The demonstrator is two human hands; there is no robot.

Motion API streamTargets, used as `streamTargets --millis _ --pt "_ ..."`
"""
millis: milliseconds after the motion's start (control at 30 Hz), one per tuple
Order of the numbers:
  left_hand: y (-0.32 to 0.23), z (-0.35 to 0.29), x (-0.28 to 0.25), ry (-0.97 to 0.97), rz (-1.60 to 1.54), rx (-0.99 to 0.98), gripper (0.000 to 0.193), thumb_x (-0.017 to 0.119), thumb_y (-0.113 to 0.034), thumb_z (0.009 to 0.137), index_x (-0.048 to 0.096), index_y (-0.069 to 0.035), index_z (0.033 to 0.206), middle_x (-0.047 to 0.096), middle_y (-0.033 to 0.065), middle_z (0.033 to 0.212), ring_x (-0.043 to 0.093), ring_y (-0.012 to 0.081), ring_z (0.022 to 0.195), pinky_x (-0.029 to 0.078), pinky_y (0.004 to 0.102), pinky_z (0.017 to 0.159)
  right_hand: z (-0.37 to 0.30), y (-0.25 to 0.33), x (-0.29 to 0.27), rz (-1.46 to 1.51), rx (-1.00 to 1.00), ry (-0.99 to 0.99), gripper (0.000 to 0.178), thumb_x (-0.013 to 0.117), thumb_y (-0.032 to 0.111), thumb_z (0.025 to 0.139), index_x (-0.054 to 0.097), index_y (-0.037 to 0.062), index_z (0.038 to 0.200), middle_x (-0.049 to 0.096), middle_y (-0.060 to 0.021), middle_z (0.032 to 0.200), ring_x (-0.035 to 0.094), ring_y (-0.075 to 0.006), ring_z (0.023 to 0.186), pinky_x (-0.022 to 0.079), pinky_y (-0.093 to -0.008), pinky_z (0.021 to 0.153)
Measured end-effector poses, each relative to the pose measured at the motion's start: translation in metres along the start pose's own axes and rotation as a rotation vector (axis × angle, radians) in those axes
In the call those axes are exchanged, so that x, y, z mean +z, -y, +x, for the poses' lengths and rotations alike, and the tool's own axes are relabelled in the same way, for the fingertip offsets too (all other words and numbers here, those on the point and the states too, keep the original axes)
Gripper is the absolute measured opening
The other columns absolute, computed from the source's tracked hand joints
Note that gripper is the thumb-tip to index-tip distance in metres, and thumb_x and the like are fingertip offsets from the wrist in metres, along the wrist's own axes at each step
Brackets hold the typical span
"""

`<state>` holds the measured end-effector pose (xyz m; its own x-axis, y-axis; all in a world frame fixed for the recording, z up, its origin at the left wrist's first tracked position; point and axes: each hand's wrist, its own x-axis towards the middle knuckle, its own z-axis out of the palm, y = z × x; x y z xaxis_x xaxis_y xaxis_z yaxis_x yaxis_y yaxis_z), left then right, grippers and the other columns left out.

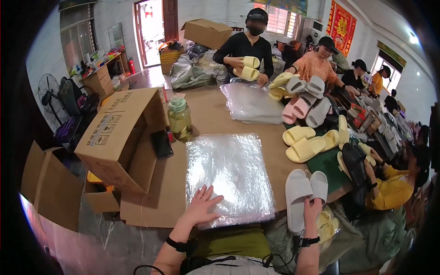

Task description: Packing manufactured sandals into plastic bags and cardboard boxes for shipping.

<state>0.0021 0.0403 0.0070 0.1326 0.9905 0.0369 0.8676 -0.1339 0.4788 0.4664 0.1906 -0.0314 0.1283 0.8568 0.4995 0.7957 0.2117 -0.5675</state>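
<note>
My left hand [204, 207] lies with fingers spread on a stack of clear plastic bags [227, 172] at the near edge of the table. A pair of white slide slippers [297, 197] is gripped by my right hand [313, 211], to the right of the stack. Just beyond that pair, several yellow slippers [305, 149] rest at the table's right side. Behind them is a heap of grey and pink slippers [316, 114]. My right fingers close at the inner edges of the white pair, partly hidden by it.
An open cardboard box [112, 151] lies on its side at the table's left. Beside it are a jar of liquid [179, 119] and a black pouch [162, 144]. More bags [252, 103] lie at the far side. A co-worker [250, 50] opposite holds yellow slippers; others sit along the right.
</note>
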Motion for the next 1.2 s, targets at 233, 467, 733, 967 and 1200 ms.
streamTargets --millis 233,467,733,967,1200 --pt "-0.006 0.010 0.012 -0.130 0.014 -0.091 0.051 0.060 -0.048 0.092 0.058 -0.028 0.138 0.038 0.0212 0.154 0.028 0.0452 0.144 0.021 0.0544 0.118 -0.016 0.045 -0.017 0.514 0.074 0.034 0.022 0.068 0.003 0.086 0.063 -0.0060 0.106 0.064 -0.0085 0.093 0.058 -0.0156 0.081 0.048 -0.0312 0.072" --pt "-0.027 0.014 0.004 -0.239 0.120 0.020 0.065 0.068 -0.057 0.084 0.057 -0.021 0.138 0.043 0.0173 0.151 0.037 0.0437 0.140 0.028 0.0542 0.116 -0.024 0.094 -0.033 0.486 0.037 0.169 0.030 0.070 -0.001 0.081 0.066 -0.0035 0.111 0.066 -0.0071 0.101 0.061 -0.0129 0.086 0.050 -0.0267 0.072" --pt "-0.009 0.014 0.025 -0.275 -0.036 0.038 0.035 0.063 -0.031 0.093 0.065 -0.018 0.126 0.055 0.0119 0.141 0.048 0.0388 0.132 0.037 0.0506 0.111 -0.047 0.126 -0.038 0.566 0.048 0.221 0.031 0.076 0.002 0.077 0.069 -0.0008 0.107 0.068 -0.0037 0.095 0.062 -0.0114 0.077 0.050 -0.0262 0.066" --pt "-0.023 0.027 0.011 -0.326 -0.347 -0.042 0.034 0.054 -0.022 0.099 0.063 -0.014 0.130 0.057 0.0176 0.139 0.054 0.0403 0.126 0.042 0.0421 0.109 -0.067 0.161 -0.045 0.539 -0.125 0.682 0.039 0.077 0.009 0.075 0.069 0.0073 0.113 0.069 -0.0101 0.095 0.067 -0.0205 0.076 0.053 -0.0308 0.064" --pt "-0.045 0.022 -0.015 -0.319 -0.521 -0.012 0.038 0.050 -0.019 0.100 0.059 -0.015 0.136 0.054 0.0181 0.143 0.049 0.0415 0.131 0.039 0.0430 0.112 -0.070 0.179 -0.030 0.266 -0.187 0.765 0.032 0.077 0.025 0.080 0.067 0.0036 0.101 0.065 -0.0163 0.085 0.065 -0.0351 0.071 0.052 -0.0454 0.063"
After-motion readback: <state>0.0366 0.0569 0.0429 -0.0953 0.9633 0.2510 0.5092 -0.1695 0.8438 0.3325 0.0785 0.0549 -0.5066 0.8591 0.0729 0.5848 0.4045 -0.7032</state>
